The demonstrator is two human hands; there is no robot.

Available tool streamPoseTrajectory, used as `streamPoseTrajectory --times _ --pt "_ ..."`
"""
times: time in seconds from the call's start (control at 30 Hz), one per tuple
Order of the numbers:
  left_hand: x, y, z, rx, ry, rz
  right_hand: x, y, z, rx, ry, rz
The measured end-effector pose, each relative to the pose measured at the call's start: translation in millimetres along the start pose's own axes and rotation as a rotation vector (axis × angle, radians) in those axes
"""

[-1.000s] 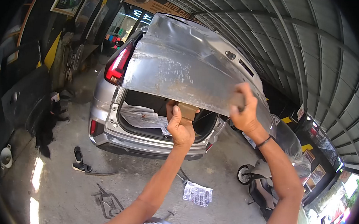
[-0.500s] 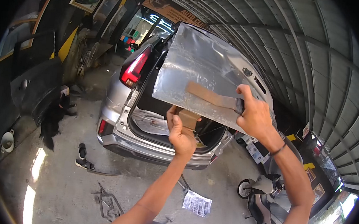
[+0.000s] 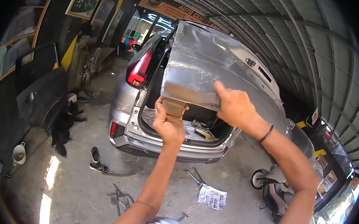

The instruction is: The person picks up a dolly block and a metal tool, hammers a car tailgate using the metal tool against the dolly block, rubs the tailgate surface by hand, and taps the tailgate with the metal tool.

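Observation:
My left hand [image 3: 170, 123] grips a brown metal block [image 3: 174, 108] against the underside of the lower edge of a bare-metal tailgate panel [image 3: 209, 64]. Above that edge, my right hand [image 3: 237, 108] holds a flat, blade-like metal tool [image 3: 189, 93] by its handle. The tool is blurred and lies across the outer face of the panel, just over the block; whether it touches the metal I cannot tell. Scratches and rough patches mark the panel. The raised tailgate belongs to a silver car [image 3: 124, 100] with its boot open below.
A scooter [image 3: 275, 196] stands at the right. On the floor are sandals [image 3: 98, 163], a printed sheet [image 3: 212, 197], metal frame pieces [image 3: 120, 199] and a black furry animal [image 3: 63, 131]. A dark car door [image 3: 40, 95] leans at the left. Papers lie in the boot.
The blade-like tool has moved left and now lies along the panel's lower edge above the block. My left hand and block have shifted left along the edge. The view has shifted slightly.

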State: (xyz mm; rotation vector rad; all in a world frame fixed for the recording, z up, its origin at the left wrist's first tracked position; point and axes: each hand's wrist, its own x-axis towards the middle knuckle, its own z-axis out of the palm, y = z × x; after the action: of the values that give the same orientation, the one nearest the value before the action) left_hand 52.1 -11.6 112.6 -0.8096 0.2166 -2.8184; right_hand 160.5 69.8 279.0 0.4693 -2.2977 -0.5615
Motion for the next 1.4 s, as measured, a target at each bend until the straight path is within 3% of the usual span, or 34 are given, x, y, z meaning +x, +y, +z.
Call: streamPoseTrajectory --times 0.03,0.07,0.1,0.17,0.2,0.27,0.3,0.37,0.43,0.5,0.53,0.57,0.63,0.77,0.83,0.9,0.93,0.97,1.03,1.1,1.17,1.2,1.23,1.3,1.33,1.4 --pt "-2 5 -1 -0.013 0.016 -0.013 4 -5 -2 -0.292 -0.251 0.064" --pt "-1 8 2 0.058 -0.027 0.06 10 -7 -18 -0.341 -0.235 0.087" --pt "7 5 6 0.042 -0.038 0.076 14 -13 -33 -0.269 -0.131 0.057" --pt "1 5 2 -0.016 -0.01 -0.031 17 -33 -47 0.087 0.004 0.22" --pt "0 7 4 -0.002 0.007 -0.033 13 -29 -35 0.087 0.005 0.232" --pt "2 8 4 -0.02 -0.017 -0.048 5 -14 -6 0.218 0.214 -0.135" --pt "3 9 1 -0.028 -0.031 -0.055 4 -12 -6 0.219 0.221 -0.124" --pt "4 14 -9 0.109 0.047 -0.043 6 -5 -6 -0.307 -0.28 0.085" --pt "11 17 -1 0.036 0.005 -0.012 23 -26 -45 -0.32 -0.239 0.098" --pt "7 18 -4 0.024 0.023 -0.048 23 -45 -48 0.14 0.018 0.176" --pt "7 16 -4 0.018 0.019 -0.067 22 -43 -30 0.282 0.199 0.018" --pt "8 12 -1 0.007 0.011 -0.087 23 -37 -24 0.275 0.211 0.039" --pt "5 11 0 -0.018 0.009 -0.115 24 -25 -9 -0.237 -0.228 -0.055" --pt "12 7 -5 0.005 -0.112 -0.07 35 -38 -38 -0.181 -0.208 0.067" --pt "5 8 -6 -0.078 -0.104 -0.121 31 -44 -31 -0.005 -0.089 0.121" --pt "1 9 -2 -0.068 -0.067 -0.125 24 -33 -6 0.308 0.202 -0.162" --pt "1 9 1 -0.091 -0.001 -0.149 23 -27 -3 -0.04 -0.033 -0.102" --pt "1 10 2 -0.113 0.069 -0.164 24 -19 -3 -0.041 -0.033 -0.11" --pt "0 16 -9 -0.073 0.006 -0.142 31 -22 -15 -0.173 -0.273 0.127" --pt "17 6 -7 -0.079 -0.077 -0.096 35 -29 -26 -0.158 -0.17 0.072" --pt "13 9 -2 -0.119 -0.023 -0.115 29 -45 -23 0.263 0.121 -0.005" --pt "12 9 4 -0.137 0.04 -0.115 27 -41 -13 0.352 0.163 -0.086" --pt "12 8 4 -0.138 0.029 -0.127 24 -35 -11 0.344 0.172 -0.075" --pt "13 8 -6 -0.09 0.086 -0.152 24 -24 -5 -0.197 -0.268 0.065" --pt "15 8 -12 -0.009 -0.012 -0.11 30 -23 -19 -0.279 -0.342 0.067" --pt "20 7 1 -0.054 -0.005 -0.128 32 -29 -41 -0.137 -0.099 0.057"
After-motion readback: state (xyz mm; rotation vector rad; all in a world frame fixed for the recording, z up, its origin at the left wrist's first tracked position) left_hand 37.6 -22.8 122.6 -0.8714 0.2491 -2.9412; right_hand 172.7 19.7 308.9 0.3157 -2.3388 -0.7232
